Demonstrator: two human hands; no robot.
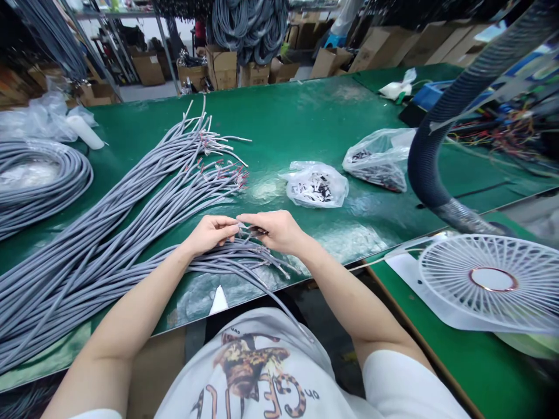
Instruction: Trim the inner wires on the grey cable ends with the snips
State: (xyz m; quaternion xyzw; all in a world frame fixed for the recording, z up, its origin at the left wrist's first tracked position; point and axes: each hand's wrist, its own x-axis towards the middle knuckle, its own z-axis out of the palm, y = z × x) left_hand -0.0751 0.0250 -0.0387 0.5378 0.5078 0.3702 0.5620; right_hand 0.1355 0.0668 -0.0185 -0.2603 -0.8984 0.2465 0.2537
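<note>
Over the near bundle of grey cables [152,270], my left hand [212,234] and my right hand [279,231] meet with their fingertips almost touching. The left fingers pinch the end of a grey cable. My right hand is closed too, thumb and fingers together. A small dark thing shows under its fingers, too small to name. Below both hands, stripped cable ends [279,267] fan out toward the table's front edge. Just beyond them lies another grey cable bundle [192,189] with reddish pieces on its ends.
Clear bags of small black and white parts [317,185] and of dark parts [379,166] lie on the green table [283,128]. At right are a white fan [493,279] and a thick dark hose [430,157]. A cable coil [74,180] lies at left.
</note>
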